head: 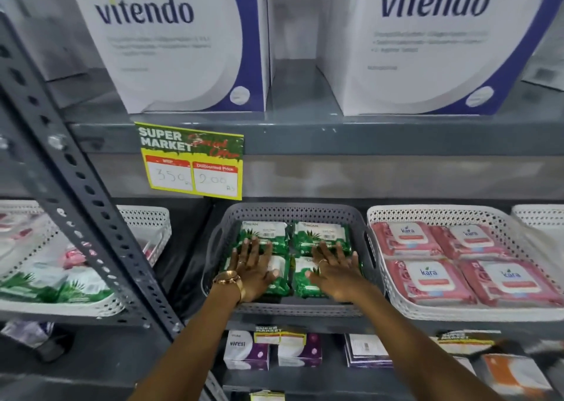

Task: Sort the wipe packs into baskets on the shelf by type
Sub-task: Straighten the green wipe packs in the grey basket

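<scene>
A grey perforated basket (287, 211) in the middle of the shelf holds several green wipe packs (320, 232) laid flat in a two-by-two block. My left hand (253, 266), with a gold watch and a ring, lies flat with fingers spread on the left packs. My right hand (335, 270) lies flat the same way on the right packs. To the right, a white basket (427, 212) holds several pink wipe packs (427, 278). At the far left another white basket (146, 220) holds mixed packs, green (55, 290) and pink (74, 258), partly hidden by a shelf post.
A slanted grey metal shelf post (76, 186) crosses the left side. Large white-and-blue boxes (171, 43) stand on the shelf above. A yellow price tag (190, 162) hangs from that shelf's edge. Small boxes (245, 351) sit on the lower shelf. Another white basket's corner (543, 214) shows far right.
</scene>
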Demonstrator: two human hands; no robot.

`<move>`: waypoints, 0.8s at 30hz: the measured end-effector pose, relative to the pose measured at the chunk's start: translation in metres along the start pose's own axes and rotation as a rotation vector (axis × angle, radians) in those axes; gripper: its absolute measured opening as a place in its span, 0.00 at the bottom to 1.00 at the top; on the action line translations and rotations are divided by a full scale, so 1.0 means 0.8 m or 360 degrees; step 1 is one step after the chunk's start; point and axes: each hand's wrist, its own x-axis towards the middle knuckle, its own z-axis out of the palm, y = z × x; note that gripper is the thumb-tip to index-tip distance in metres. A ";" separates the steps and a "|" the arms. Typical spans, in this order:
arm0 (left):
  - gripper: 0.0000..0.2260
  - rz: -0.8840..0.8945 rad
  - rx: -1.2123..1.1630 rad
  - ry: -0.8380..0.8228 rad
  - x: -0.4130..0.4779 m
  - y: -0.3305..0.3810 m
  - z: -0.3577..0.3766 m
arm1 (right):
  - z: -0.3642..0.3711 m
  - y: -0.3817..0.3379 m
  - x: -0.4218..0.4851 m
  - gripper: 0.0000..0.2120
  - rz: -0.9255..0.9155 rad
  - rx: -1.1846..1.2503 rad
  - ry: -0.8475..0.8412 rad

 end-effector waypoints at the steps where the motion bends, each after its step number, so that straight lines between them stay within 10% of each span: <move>1: 0.30 0.0017 0.0029 0.0099 0.003 0.001 -0.003 | -0.001 -0.001 0.005 0.32 0.0016 0.0055 0.0122; 5: 0.29 0.0058 0.0057 0.0426 0.029 0.005 -0.039 | -0.016 -0.019 0.037 0.32 0.0041 0.0174 0.0465; 24: 0.29 0.0030 0.0133 0.0409 0.072 0.004 -0.006 | 0.012 -0.018 0.082 0.30 0.0186 -0.0144 0.0403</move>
